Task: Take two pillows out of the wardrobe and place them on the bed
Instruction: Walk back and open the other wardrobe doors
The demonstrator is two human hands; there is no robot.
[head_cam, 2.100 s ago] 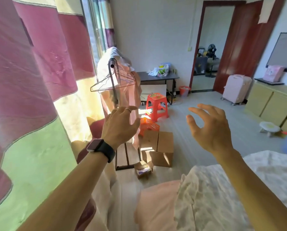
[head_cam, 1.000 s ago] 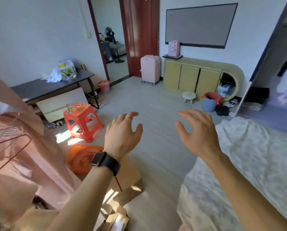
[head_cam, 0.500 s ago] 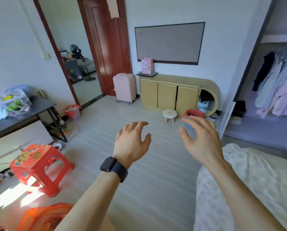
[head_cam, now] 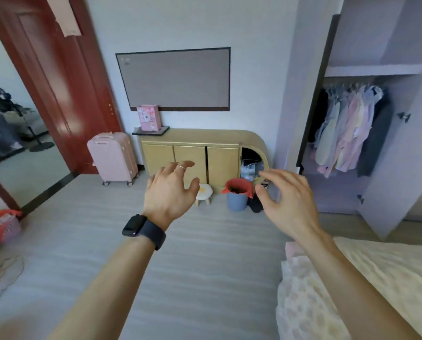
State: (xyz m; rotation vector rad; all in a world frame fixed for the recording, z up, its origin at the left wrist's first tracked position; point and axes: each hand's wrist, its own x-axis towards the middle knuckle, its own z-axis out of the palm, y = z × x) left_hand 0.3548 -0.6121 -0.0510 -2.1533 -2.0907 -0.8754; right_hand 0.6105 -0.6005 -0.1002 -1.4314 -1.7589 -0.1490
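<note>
Wardrobe (head_cam: 367, 133) open, far right, beyond both hands; left hand (head_cam: 169, 192) & right hand (head_cam: 287, 201) spread, empty.

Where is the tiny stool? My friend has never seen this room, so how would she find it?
Find the long yellow cabinet under the grey wall board. On the floor before it stands the small white round stool, left of the blue bin with a red bag. It is the lowest, with stubby wooden legs.

A home bedroom: bed (head_cam: 389, 271), open wardrobe (head_cam: 376, 69) of hanging clothes (head_cam: 347, 133).
</note>
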